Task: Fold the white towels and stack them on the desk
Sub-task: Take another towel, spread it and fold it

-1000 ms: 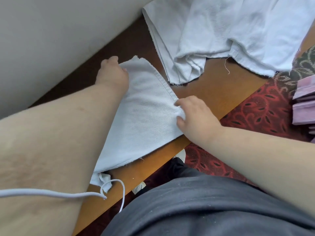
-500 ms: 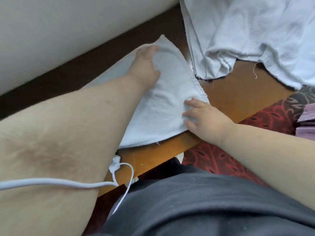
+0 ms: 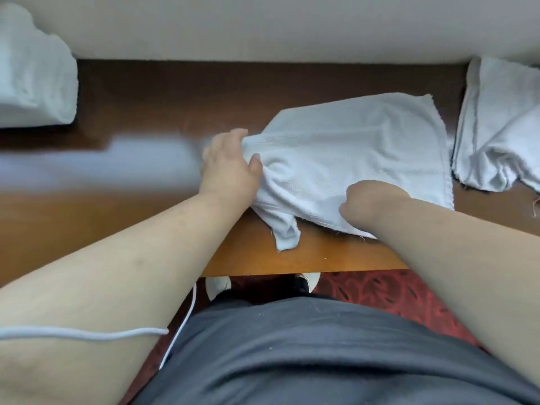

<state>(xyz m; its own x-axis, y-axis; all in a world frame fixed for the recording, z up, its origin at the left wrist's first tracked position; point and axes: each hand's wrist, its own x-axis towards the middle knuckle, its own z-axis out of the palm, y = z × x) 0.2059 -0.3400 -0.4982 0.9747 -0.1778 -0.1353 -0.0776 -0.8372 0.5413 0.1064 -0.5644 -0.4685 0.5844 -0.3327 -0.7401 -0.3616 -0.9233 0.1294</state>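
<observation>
So the white towel [image 3: 350, 147] I'm working on sits centre-right of the frame on the desk [image 3: 131, 217], one corner flopping toward the near edge. My left hand [image 3: 230, 165] grips its bunched left side, thumb on top of the cloth. My right hand [image 3: 371, 200] is curled down on the lower right edge, clutching the fabric. Folded stack of towels [image 3: 35, 83] sits upper left, and the unfolded pile [image 3: 499, 127] is far right against the wall.
</observation>
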